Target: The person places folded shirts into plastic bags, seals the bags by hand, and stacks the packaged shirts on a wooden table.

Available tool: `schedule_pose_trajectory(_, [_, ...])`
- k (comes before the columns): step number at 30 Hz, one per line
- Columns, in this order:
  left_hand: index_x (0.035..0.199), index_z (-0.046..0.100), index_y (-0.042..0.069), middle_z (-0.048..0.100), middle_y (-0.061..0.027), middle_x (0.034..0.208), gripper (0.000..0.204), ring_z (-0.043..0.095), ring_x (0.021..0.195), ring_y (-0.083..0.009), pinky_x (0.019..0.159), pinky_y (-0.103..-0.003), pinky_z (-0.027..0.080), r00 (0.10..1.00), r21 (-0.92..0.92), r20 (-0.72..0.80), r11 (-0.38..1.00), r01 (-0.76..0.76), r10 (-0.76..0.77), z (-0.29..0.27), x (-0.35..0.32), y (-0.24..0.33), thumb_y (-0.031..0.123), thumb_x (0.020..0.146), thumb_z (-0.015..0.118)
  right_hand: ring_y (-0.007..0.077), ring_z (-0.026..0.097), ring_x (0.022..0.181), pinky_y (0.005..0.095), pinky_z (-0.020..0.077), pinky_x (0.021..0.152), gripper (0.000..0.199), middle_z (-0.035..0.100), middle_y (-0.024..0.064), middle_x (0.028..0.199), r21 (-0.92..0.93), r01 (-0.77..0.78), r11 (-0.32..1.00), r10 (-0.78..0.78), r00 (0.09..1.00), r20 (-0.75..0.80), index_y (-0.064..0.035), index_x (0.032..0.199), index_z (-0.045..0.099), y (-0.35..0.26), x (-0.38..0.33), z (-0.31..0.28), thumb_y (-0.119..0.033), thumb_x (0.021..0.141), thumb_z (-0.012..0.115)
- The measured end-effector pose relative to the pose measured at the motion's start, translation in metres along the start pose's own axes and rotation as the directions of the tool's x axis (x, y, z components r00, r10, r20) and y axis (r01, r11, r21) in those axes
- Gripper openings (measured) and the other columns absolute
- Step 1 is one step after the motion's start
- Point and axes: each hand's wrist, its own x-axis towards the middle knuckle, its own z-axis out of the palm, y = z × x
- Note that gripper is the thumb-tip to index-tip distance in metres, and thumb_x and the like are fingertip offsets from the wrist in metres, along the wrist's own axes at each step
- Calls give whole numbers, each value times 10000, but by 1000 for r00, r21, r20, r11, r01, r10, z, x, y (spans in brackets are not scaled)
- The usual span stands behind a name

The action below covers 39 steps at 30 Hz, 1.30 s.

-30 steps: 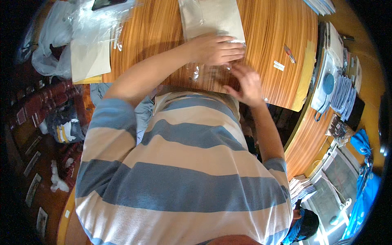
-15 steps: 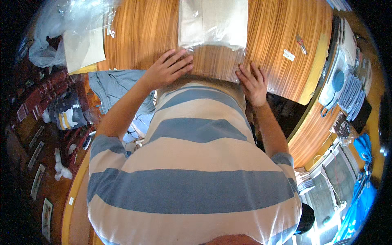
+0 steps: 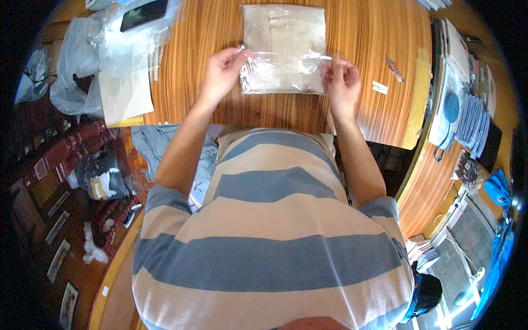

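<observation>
In front of me a folded cream cloth point(image 3: 291, 33) lies flat inside a clear plastic bag point(image 3: 258, 77) on the wood-grain table. The bag's loose end is turned back over the cloth, with bright glare on the film. My left hand point(image 3: 223, 69) pinches the film at the bag's left edge. At the right edge my right hand point(image 3: 343, 82) has its fingers closed on the film, thumb and forefinger together.
Clear plastic sheets point(image 3: 124, 60) with a dark phone point(image 3: 144, 15) on them lie at the left. A small cutter point(image 3: 394, 70) and a white label point(image 3: 380, 87) are on the table point(image 3: 231, 115) at the right. Folded blue clothes point(image 3: 472, 124) are stacked farther right.
The bag's loose end, spread flat toward me before, is now lifted and folded back over the cloth. Both hands went from lying flat to gripping the film and moved away from me.
</observation>
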Motion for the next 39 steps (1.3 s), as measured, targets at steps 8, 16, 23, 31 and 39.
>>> schedule_pose_trajectory(8, [986,639,15,708,-165,915,235,711,770,-285,687,-401,555,935,324,-344,945,35,83,53,17,-3,200,1078,527,92,595,546,273,488,510,235,654,52,691,-359,123,925,-164,982,-88,8,996,582,23,34,19,-211,1079,598])
schedule_pose_trajectory(16, [998,650,2,692,-222,899,256,679,834,-400,758,-485,524,783,608,-322,750,-259,532,50,16,-21,239,1054,573,119,633,531,303,507,502,282,669,67,649,-348,142,927,-198,972,-131,16,935,653,29,32,18,-235,1060,627])
schedule_pose_trajectory(23, [1011,655,56,711,-155,975,324,700,864,-351,708,-486,533,886,817,-328,569,92,328,48,30,27,378,984,676,190,713,535,350,558,530,346,701,103,598,-570,-23,821,-27,997,-79,-1,843,685,25,61,6,-310,1000,676])
schedule_pose_trajectory(31, [1503,524,127,331,-183,1654,570,244,1554,-414,1256,-560,209,789,750,454,301,-589,413,66,39,8,349,986,612,297,744,728,424,590,621,310,734,159,845,-866,113,487,-92,993,78,3,1036,676,-24,74,8,-291,944,705])
schedule_pose_trajectory(39, [1601,403,187,176,-155,1727,642,72,1545,-566,1218,-714,92,820,798,470,240,-553,328,71,43,-3,416,1018,543,370,242,1568,578,172,1264,644,281,206,1682,-721,658,219,-203,753,626,-68,1568,421,-6,86,25,-464,1062,465])
